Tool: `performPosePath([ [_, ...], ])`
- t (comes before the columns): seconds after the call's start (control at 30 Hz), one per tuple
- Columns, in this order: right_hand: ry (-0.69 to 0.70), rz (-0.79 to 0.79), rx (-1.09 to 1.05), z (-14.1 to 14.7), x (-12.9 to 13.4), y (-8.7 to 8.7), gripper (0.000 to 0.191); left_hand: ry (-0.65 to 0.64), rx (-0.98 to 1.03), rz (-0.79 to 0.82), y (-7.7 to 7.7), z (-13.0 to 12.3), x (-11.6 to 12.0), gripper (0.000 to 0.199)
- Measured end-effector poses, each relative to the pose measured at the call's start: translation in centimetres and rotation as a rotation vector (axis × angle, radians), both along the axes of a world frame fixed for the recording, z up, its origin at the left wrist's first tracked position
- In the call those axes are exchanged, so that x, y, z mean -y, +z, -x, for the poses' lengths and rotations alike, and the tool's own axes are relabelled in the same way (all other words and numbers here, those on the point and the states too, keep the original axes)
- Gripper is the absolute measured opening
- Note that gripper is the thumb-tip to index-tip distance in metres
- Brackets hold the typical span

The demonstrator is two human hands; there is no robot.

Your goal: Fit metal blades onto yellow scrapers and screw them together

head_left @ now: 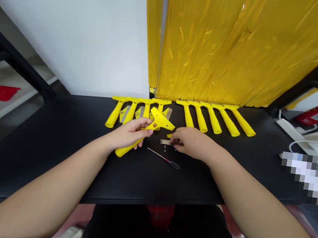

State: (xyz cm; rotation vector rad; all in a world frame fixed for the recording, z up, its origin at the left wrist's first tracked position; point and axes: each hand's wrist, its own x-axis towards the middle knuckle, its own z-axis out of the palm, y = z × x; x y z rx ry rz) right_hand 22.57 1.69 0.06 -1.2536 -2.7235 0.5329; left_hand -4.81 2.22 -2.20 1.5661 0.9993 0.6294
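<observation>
My left hand (135, 133) is wrapped round a yellow T-shaped scraper handle (160, 122), its wide head pointing up and right. Beside it, my right hand (187, 140) has its fingers curled down at the right end of a flat metal blade (165, 142) on the black table (126, 185); part of a small yellow piece (169, 136) shows behind the blade. Tiny metal screws or nuts (165, 148) lie just below the blade. Nearer to me is a screwdriver (167, 161) with a dark handle and thin shaft, touched by neither hand.
Several yellow handles (214, 121) stand in a row at the back right, more (115, 115) at the back left with blade pieces (123, 114) among them. Yellow wrapped sheeting (217, 44) rises behind. White cables and a power strip (298, 136) lie at the right.
</observation>
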Motion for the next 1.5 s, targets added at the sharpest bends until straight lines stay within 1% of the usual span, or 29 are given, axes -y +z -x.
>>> performPosePath([
  [0.2,-0.015,-0.065,0.016,0.1,-0.2,-0.3,0.02,0.0,-0.004,-0.019,-0.1,0.1,-0.1,0.023],
  [0.33,-0.045,-0.123,0.072,0.0,-0.3,-0.6,0.026,0.018,-0.004,-0.022,0.1,0.2,-0.1,0.024],
  [0.43,-0.048,-0.112,0.066,-0.4,-0.4,-0.2,0.023,0.023,-0.008,-0.018,0.4,0.2,0.0,0.024],
  [0.53,-0.119,-0.055,-0.064,-1.2,-0.6,0.6,0.018,0.052,0.003,0.004,0.8,0.2,0.1,0.028],
  [0.63,-0.244,-0.013,-0.267,-2.2,-1.1,1.0,0.011,0.068,0.047,-0.008,1.1,0.3,0.2,0.03],
  [0.7,-0.308,0.027,-0.414,-2.6,-1.6,0.8,0.005,0.057,0.083,-0.057,1.1,0.5,0.1,0.029],
  [0.73,-0.331,0.076,-0.491,-2.7,-1.8,0.6,0.003,0.047,0.095,-0.09,1.0,0.6,0.1,0.029],
  [0.8,-0.361,0.227,-0.637,-2.7,-2.1,0.3,0.005,0.037,0.091,-0.188,0.8,0.9,0.0,0.029],
  [0.83,-0.37,0.304,-0.698,-2.6,-2.2,0.2,0.007,0.042,0.058,-0.262,0.8,0.9,0.0,0.029],
  [0.9,-0.374,0.405,-0.785,-2.4,-2.3,0.1,0.009,0.069,-0.072,-0.467,1.1,1.0,0.2,0.03],
  [0.97,-0.365,0.433,-0.831,-2.2,-2.3,0.1,0.011,0.047,-0.307,-0.702,1.6,0.9,0.6,0.026],
  [1.0,-0.363,0.436,-0.843,-2.2,-2.2,0.1,0.012,0.015,-0.366,-0.778,1.9,0.9,0.8,0.024],
  [1.03,-0.364,0.436,-0.851,-2.1,-2.2,0.0,0.013,-0.013,-0.384,-0.815,2.1,0.8,0.9,0.023],
  [1.13,-0.382,0.435,-0.883,-2.0,-2.3,-0.1,0.016,-0.056,-0.393,-0.84,2.4,0.5,1.1,0.024],
  [1.33,-0.386,0.519,-0.952,-1.8,-2.3,-0.3,0.026,-0.119,-0.442,-0.828,1.9,0.6,1.0,0.026],
  [1.5,-0.374,0.556,-0.983,-1.6,-2.3,-0.4,0.027,-0.142,-0.455,-0.836,1.9,0.8,1.1,0.028],
])
